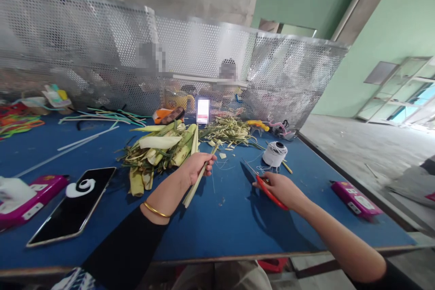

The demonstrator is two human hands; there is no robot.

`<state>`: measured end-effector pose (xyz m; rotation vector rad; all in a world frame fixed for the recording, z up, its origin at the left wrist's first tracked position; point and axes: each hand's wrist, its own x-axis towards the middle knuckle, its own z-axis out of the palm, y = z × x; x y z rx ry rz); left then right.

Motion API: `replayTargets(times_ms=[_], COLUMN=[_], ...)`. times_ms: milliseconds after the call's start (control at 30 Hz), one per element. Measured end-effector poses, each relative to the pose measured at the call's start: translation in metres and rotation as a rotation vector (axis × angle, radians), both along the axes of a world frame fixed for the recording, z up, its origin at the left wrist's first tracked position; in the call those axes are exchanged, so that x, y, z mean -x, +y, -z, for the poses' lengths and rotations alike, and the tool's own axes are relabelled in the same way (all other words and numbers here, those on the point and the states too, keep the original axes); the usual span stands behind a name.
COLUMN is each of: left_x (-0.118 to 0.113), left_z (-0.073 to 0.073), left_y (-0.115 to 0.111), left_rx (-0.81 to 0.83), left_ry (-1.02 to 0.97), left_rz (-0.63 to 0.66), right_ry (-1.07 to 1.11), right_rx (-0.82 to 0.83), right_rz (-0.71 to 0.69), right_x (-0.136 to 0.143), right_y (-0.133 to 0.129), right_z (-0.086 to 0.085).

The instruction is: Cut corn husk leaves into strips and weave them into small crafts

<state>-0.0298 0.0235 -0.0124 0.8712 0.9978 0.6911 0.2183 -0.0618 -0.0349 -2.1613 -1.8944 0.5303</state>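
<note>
My left hand (201,167) is closed around a few pale green leaf strips (194,193), whose lower ends poke out below the fist. In my right hand (277,186) are scissors with red handles (272,195), their dark blades (249,166) pointing up and left over the table. Just beyond the left hand lies a pile of thick green-yellow husks and stalks (158,147). A heap of shredded leaf scraps (227,130) sits behind it. The spool of white thread (274,154) stands beyond the scissors, with loose thread around its base.
A large phone (76,206) and a magenta tissue pack (44,197) lie on the blue table (220,226) at left; another magenta pack (356,200) is near the right edge. A perforated metal screen (204,50) runs along the back. Coloured strips (105,115) lie at back left.
</note>
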Motion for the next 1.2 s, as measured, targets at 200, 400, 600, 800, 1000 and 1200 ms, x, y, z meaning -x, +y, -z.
replayTargets(times_ms=[200,400,600,800,1000,1200], left_x=[0.009,0.003,-0.018,-0.026,-0.032,-0.036], left_z=[0.001,-0.005,-0.019,-0.013,0.001,-0.006], left_y=[-0.001,-0.014,-0.034,-0.035,-0.032,-0.031], left_rx=[-0.321,-0.344,-0.517,-0.510,-0.412,-0.275], left_ry=[0.113,0.075,0.147,0.237,0.152,0.042], left_rz=[0.125,0.164,0.177,0.267,0.273,0.224], right_ry=[-0.463,-0.310,0.909,1.327,1.299,1.416], right_rx=[0.004,-0.187,-0.278,-0.208,-0.275,-0.226], right_rz=[-0.001,-0.147,-0.208,-0.268,-0.214,-0.179], right_x=[0.011,0.017,0.043,0.057,0.056,0.051], right_y=[-0.021,-0.014,0.025,0.040,0.037,0.039], right_z=[0.003,-0.014,-0.021,-0.007,-0.001,0.000])
